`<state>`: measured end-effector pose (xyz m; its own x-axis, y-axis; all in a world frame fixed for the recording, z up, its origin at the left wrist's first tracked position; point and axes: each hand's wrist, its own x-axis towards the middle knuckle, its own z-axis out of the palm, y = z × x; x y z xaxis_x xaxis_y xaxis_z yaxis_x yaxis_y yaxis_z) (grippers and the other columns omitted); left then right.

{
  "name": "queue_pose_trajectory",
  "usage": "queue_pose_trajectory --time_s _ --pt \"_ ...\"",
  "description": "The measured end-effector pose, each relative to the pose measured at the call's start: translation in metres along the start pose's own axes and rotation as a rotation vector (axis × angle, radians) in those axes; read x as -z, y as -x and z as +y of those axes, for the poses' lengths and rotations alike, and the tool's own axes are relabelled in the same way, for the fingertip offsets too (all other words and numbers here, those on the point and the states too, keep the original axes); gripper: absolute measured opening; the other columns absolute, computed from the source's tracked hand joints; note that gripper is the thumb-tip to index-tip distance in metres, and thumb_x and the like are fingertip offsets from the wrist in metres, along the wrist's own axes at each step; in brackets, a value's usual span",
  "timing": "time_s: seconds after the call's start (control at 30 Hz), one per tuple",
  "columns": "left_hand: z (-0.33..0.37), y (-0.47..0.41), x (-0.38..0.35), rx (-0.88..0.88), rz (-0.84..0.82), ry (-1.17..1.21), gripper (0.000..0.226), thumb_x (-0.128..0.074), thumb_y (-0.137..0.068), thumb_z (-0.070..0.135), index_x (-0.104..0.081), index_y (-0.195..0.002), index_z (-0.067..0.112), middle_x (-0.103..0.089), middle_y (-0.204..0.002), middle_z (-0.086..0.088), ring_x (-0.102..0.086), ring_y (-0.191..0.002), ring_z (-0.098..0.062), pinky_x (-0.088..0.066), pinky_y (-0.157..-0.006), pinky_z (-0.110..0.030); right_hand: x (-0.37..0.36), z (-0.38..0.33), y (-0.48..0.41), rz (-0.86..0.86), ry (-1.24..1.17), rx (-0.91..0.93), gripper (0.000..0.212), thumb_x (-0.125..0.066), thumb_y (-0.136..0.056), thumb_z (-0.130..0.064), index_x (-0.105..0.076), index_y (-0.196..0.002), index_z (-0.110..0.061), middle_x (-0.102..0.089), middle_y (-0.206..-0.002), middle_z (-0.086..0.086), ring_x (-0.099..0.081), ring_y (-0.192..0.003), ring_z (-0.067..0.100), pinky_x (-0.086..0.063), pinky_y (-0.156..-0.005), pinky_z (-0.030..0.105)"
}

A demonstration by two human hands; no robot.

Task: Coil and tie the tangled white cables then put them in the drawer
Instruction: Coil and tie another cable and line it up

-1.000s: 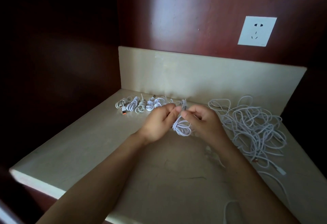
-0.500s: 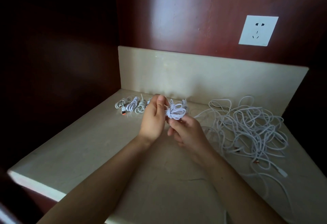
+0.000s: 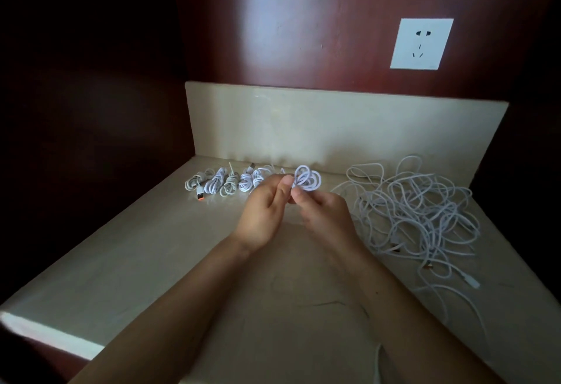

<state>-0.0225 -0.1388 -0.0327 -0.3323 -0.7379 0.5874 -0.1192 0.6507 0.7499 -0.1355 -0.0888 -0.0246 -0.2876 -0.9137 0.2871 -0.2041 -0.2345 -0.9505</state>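
I have the coiled cable (image 3: 307,181) pinched between both hands, held up in front of the middle of the worktop's back edge. Its white loops fan out up and to the right of my fingertips. My left hand (image 3: 265,212) has its thumb pressed on the near side of the bundle at the waist, with the fingers curled round behind it. My right hand (image 3: 326,218) nips the same spot from below with thumb and forefinger, the other fingers folded in under the palm. The two hands touch each other at the fingertips. I cannot tell whether the bundle's lowest loop touches the surface or hangs just clear of it.

To the left, partly hidden behind my left hand, a row of tied coils (image 3: 226,184) lies along the back edge of the worktop (image 3: 145,265), running toward the back left corner. An orange-tipped plug (image 3: 199,198) sticks out from the leftmost coil toward me.

To the right, the tangle of white cables (image 3: 420,213) is spread loose over the back right part of the worktop. Several strands trail toward the front right edge, one ending in a small white connector (image 3: 473,283).

Behind everything a pale upstand (image 3: 318,122) runs along the back edge. Above it, on the dark red wooden wall (image 3: 288,19), a white socket (image 3: 421,44) sits toward the right.
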Motion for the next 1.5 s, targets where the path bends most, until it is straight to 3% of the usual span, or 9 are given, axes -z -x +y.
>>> queue_pose_trajectory --time_s 0.13,0.3,0.43,0.57,0.77,1.0,1.17,1.37,1.5 --pt "-0.001 -0.005 0.002 -0.099 -0.049 0.011 0.038 -0.041 -0.103 0.02 -0.049 -0.066 0.026 -0.043 -0.061 0.003 -0.04 -0.061 -0.01 -0.035 -0.062 -0.025 0.007 0.005 -0.004 0.019 0.155 0.016 0.028 -0.06 -0.095 -0.02 -0.066 -0.067 -0.019 -0.049 -0.045 -0.011 -0.042 -0.046 0.0 -0.036 -0.057 0.026" --pt "-0.003 -0.005 0.008 0.286 -0.061 0.327 0.022 -0.056 -0.096 0.011 -0.07 -0.084 0.023 -0.048 -0.057 0.007 -0.037 -0.048 -0.003 -0.032 -0.046 -0.015 0.014 0.01 -0.01 -0.015 0.253 0.081 0.039 -0.062 -0.094 -0.019 -0.057 -0.056 -0.021 -0.049 -0.047 -0.009 -0.042 -0.049 -0.001 -0.035 -0.056 0.026" --pt "-0.004 -0.006 0.008 0.528 -0.056 0.578 0.002 -0.075 -0.08 0.018 -0.076 -0.081 0.017 -0.072 -0.075 -0.003 -0.064 -0.063 -0.011 -0.053 -0.065 -0.022 0.017 0.012 -0.013 -0.055 0.275 0.124 0.033 -0.062 -0.094 -0.019 -0.065 -0.064 -0.006 -0.047 -0.052 -0.004 -0.039 -0.051 0.003 -0.033 -0.056 0.029" --pt "-0.003 -0.004 0.011 0.565 -0.113 0.644 0.022 -0.076 -0.077 0.032 -0.072 -0.086 0.012 -0.068 -0.087 -0.014 -0.063 -0.075 -0.023 -0.05 -0.081 -0.033 0.019 0.009 -0.014 -0.081 0.247 0.1 0.042 -0.06 -0.096 -0.019 -0.058 -0.054 -0.022 -0.045 -0.039 -0.014 -0.041 -0.042 -0.001 -0.031 -0.052 0.021" --pt "-0.002 -0.004 0.008 0.599 -0.082 0.713 0.007 -0.072 -0.076 0.014 -0.066 -0.073 0.015 -0.065 -0.071 -0.005 -0.063 -0.066 -0.015 -0.051 -0.066 -0.025 0.016 0.012 -0.012 -0.132 0.327 0.105 0.033 -0.059 -0.095 -0.023 -0.069 -0.075 0.001 -0.05 -0.053 0.006 -0.042 -0.054 0.007 -0.032 -0.057 0.03" --pt "-0.008 -0.005 0.005 0.528 0.029 0.438 0.006 -0.066 -0.069 0.016 -0.061 -0.073 0.014 -0.061 -0.065 -0.008 -0.054 -0.054 -0.018 -0.041 -0.056 -0.025 0.011 0.016 -0.008 -0.063 0.46 0.163 0.015 -0.064 -0.086 -0.02 -0.075 -0.078 -0.014 -0.071 -0.073 0.003 -0.066 -0.072 0.019 -0.052 -0.07 0.035" --pt "-0.009 -0.008 0.01 0.488 0.056 0.413 0.006 -0.062 -0.089 0.004 -0.063 -0.088 0.01 -0.066 -0.067 -0.004 -0.06 -0.054 -0.011 -0.046 -0.06 -0.025 0.007 0.013 -0.006 0.018 0.23 0.067 0.01 -0.065 -0.069 -0.029 -0.064 -0.078 -0.031 -0.069 -0.066 0.002 -0.067 -0.062 0.022 -0.057 -0.061 0.042" --pt "-0.013 -0.009 0.013 0.492 0.074 0.446 0.009 -0.074 -0.08 0.008 -0.074 -0.086 0.015 -0.069 -0.075 -0.007 -0.059 -0.071 -0.022 -0.046 -0.075 -0.034 0.009 0.004 -0.004 -0.101 -0.021 0.071 0.016 -0.063 -0.087 0.004 -0.063 -0.093 -0.011 -0.07 -0.078 0.005 -0.067 -0.063 0.003 -0.046 -0.05 0.013" --pt "-0.015 -0.008 0.01 0.498 0.078 0.459 0.014 -0.074 -0.081 0.009 -0.073 -0.096 0.009 -0.07 -0.081 -0.008 -0.059 -0.076 -0.022 -0.045 -0.073 -0.032 0.009 0.011 -0.007 -0.012 0.087 0.153 0.014 -0.068 -0.082 -0.023 -0.069 -0.096 -0.023 -0.067 -0.082 -0.005 -0.063 -0.069 0.003 -0.054 -0.065 0.029"
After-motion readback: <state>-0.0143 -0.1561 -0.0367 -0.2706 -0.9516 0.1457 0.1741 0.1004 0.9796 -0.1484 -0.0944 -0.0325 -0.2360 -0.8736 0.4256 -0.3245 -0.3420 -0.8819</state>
